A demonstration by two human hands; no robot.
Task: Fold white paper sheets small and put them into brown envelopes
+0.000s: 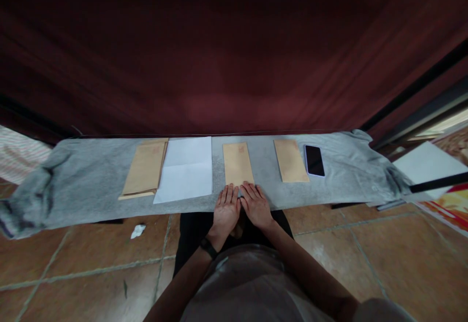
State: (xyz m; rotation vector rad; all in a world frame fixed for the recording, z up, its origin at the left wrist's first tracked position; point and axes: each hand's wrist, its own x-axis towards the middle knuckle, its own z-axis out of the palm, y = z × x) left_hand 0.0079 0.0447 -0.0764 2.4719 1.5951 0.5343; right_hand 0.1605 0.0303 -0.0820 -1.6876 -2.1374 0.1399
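Observation:
A brown paper envelope [237,162] lies in front of me on the grey cloth [261,166], its near end under my fingertips. My left hand [226,209] rests flat on the envelope's near left edge, fingers stretched out and nothing grasped. Beside it, my right hand [257,206] lies with fingers extended at the near right edge, the thumbs close together. To the left are white sheets of paper [186,171] with a crease across them, and a stack of brown envelopes [144,167]. Another brown envelope [291,161] lies to the right.
A smartphone [314,160] with a dark screen lies right of the far envelope. The cloth covers a narrow table against a dark red curtain [226,68]. A white scrap [138,231] is on the tiled floor. Dark metal bars [420,83] stand at the right.

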